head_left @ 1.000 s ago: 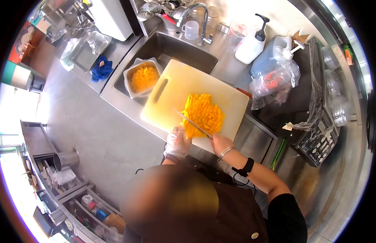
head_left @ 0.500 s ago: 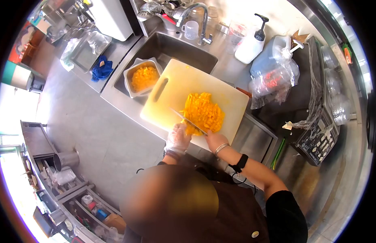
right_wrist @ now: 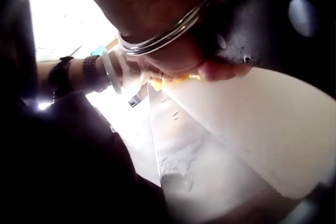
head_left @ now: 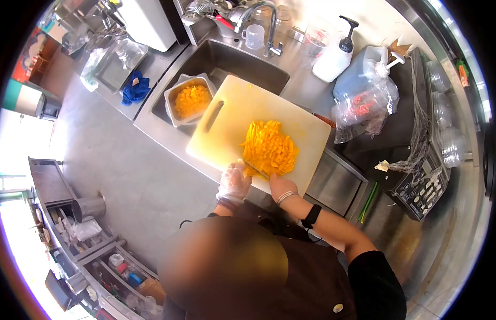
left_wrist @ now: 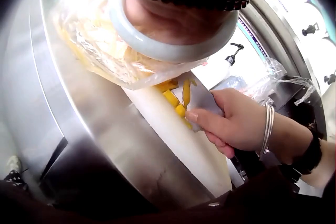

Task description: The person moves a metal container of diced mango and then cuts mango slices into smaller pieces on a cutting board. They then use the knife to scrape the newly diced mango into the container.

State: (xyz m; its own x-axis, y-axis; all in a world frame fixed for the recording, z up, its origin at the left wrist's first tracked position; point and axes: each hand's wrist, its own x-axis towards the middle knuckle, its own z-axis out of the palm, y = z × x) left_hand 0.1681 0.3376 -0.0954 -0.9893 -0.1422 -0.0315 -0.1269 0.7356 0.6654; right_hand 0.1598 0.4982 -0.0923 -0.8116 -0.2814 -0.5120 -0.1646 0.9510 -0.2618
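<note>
A spread of chopped yellow-orange fruit (head_left: pixel 269 148), in strips and small cubes, lies on the white cutting board (head_left: pixel 216 146). At the fruit's near side my left hand (head_left: pixel 233 182), in a clear plastic glove, holds some pieces; its fingertips are hidden in the left wrist view. Close to its right, my bare right hand (head_left: pixel 282 188) grips a knife (left_wrist: pixel 200 98) by its black handle, thumb against the blade. Yellow pieces (left_wrist: pixel 170 98) lie along the blade, one strip sticking to it. The right wrist view shows the gloved left hand (right_wrist: pixel 134 71) beyond the right.
Left of the board, a white tub (head_left: pixel 170 109) of diced fruit sits in the sink (head_left: pixel 248 66), which the board partly covers. A faucet (head_left: pixel 272 32), a pump bottle (head_left: pixel 333 61) and a plastic-wrapped blue jug (head_left: pixel 360 74) stand behind. A black machine (head_left: pixel 405 186) is on the right.
My right hand and the knife have moved left and toward me, with the blade closer to my gloved hand. The left hand stays nearly in place at the fruit's edge.
</note>
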